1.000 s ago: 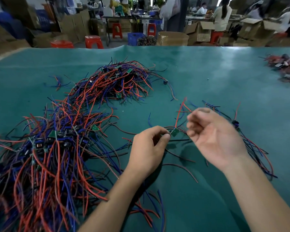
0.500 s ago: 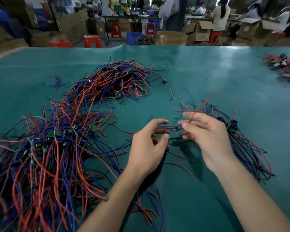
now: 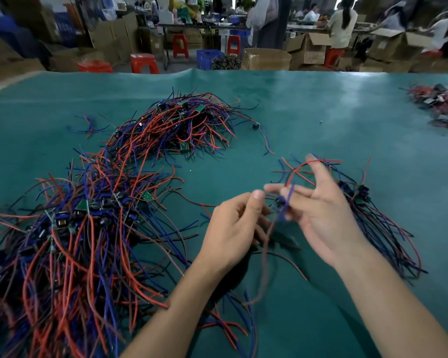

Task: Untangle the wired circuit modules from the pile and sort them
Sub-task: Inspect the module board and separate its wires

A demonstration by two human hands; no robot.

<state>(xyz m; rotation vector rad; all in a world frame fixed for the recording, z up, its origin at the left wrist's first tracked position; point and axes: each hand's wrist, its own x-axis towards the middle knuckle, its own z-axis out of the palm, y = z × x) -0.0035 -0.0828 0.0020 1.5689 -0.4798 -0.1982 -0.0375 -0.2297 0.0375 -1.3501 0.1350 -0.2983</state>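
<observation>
Right hand (image 3: 318, 215) now pinches module (image 3: 279, 202), index raised; left hand (image 3: 233, 228) fingers curled, grip unclear.

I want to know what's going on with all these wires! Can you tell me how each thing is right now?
Left hand: fingers curled, pinching thin wires.
Right hand: fingers spread, holding a small module's wires.
Small module: lifted off the table between the hands, blurred.
Big pile: tangled, lying on the table.
Far pile: tangled.
Sorted bundle: lying beside the right hand, wires roughly aligned.
Green table: flat, shiny.
</observation>
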